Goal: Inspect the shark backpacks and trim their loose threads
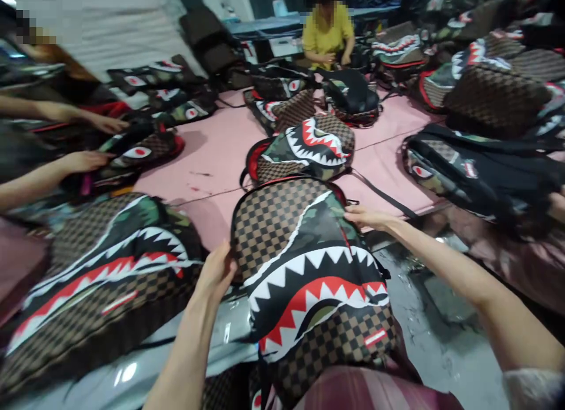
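A checkered backpack [318,260] with a shark-mouth print and a camouflage patch stands upright in front of me, its lower end against my lap. My left hand [220,266] is closed on its left side edge, with the fingertips partly hidden behind it. On the upper right edge, near the zipper, my right hand [368,217] grips the bag with thumb and fingers. A red lining shows along the bag's top rim. Just behind it, a similar shark-print backpack [309,145] lies on the pink tabletop [212,157].
Another shark-print backpack [110,269] lies at the left. A black-backed backpack [481,169] lies at the right, with more bags piled beyond. At the left, a co-worker's hands [90,160] handle a bag. A person in yellow [329,36] works at the far side.
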A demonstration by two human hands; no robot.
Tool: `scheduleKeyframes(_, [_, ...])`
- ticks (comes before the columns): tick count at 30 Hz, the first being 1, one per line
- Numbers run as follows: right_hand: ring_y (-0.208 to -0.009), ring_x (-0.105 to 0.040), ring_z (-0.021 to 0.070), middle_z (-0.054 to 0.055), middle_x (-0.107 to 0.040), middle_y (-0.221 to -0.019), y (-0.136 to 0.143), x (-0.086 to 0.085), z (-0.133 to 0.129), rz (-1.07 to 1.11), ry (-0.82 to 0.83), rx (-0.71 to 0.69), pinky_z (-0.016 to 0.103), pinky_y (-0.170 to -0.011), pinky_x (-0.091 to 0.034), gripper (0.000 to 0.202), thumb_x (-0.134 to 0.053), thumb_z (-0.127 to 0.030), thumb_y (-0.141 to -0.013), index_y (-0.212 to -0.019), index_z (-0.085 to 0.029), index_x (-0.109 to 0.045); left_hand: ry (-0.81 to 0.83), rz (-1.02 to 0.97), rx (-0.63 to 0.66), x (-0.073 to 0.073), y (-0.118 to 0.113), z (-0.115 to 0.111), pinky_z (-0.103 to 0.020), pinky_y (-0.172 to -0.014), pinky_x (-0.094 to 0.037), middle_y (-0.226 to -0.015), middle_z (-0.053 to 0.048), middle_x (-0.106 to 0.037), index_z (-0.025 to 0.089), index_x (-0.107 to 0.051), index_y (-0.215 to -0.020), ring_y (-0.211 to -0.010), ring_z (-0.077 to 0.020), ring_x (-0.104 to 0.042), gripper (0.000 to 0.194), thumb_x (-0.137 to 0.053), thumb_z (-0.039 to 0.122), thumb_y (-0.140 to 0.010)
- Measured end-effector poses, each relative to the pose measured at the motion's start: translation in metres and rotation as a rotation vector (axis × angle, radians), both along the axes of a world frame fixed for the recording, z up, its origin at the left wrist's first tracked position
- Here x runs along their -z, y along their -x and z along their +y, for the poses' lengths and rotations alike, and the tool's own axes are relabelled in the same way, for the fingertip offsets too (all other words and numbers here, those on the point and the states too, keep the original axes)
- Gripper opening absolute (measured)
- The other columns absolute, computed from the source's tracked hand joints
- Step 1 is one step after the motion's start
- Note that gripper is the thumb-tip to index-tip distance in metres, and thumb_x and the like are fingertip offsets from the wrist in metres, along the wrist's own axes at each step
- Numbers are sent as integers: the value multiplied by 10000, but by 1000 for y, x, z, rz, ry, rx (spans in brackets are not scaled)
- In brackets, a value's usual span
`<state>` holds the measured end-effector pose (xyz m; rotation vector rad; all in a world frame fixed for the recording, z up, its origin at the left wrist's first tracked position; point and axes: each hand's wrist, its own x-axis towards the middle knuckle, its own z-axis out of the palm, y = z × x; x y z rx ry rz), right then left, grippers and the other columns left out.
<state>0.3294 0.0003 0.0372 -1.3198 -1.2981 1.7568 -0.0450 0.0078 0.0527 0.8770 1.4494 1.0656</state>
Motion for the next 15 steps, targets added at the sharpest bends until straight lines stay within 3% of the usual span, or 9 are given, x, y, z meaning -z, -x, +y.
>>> scheduleKeyframes(4, [-699, -582, 105, 20, -644, -874, -6, -17, 10, 272, -212, 201, 218, -633, -460, 386, -699, -418, -669, -960, -180, -611, -159, -245, 261, -39, -6, -11, -233, -654, -469, -789, -23, -635, 158, -563, -1105, -693, -125, -577, 538, -633, 500, -694])
scheduleKeyframes(6, [-721, -601, 116, 24, -661, -894, -5, -28, 18, 320, -288, 278, 220, -638, -469, 377, -717, -372, -652, -971, -192, -630, -215, -232, 382, -46, -9, -11, -280, -739, -462, -924, -73, -651, 161, -515, -1188, -808, -167, -597, 615, -551, 572, -732])
scheduleKeyframes(8, [-722, -611, 121, 14, -674, -855, -3, -36, 23, 303, -346, 380, 216, -642, -479, 358, -753, -320, -606, -924, -190, -652, -237, -56, 523, -40, -10, -10, -309, -797, -443, -984, -108, -648, 136, -496, -1212, -877, -188, -594, 659, -354, 634, -804])
scheduleKeyframes(10, [-690, -616, 123, 4, -677, -786, -4, -38, 24, 288, -387, 467, 219, -646, -494, 361, -783, -296, -553, -872, -177, -663, -218, 189, 644, -26, -9, -7, -320, -841, -421, -983, -126, -654, 103, -544, -1148, -928, -204, -581, 709, -198, 638, -837])
scheduleKeyframes(13, [-628, -620, 138, 7, -672, -718, -14, -33, 18, 269, -411, 525, 238, -618, -519, 392, -797, -317, -513, -847, -159, -666, -176, 434, 737, -8, -10, -3, -339, -870, -390, -906, -116, -671, 118, -641, -927, -936, -244, -569, 627, -289, 627, -822])
scheduleKeyframes(15, [-599, -621, 149, 16, -671, -697, -27, -27, 15, 221, -408, 575, 251, -589, -528, 342, -782, -310, -523, -809, -160, -668, -178, 535, 772, -12, -14, -1, -345, -850, -379, -806, -93, -666, 144, -648, -799, -872, -254, -574, 528, -397, 609, -788])
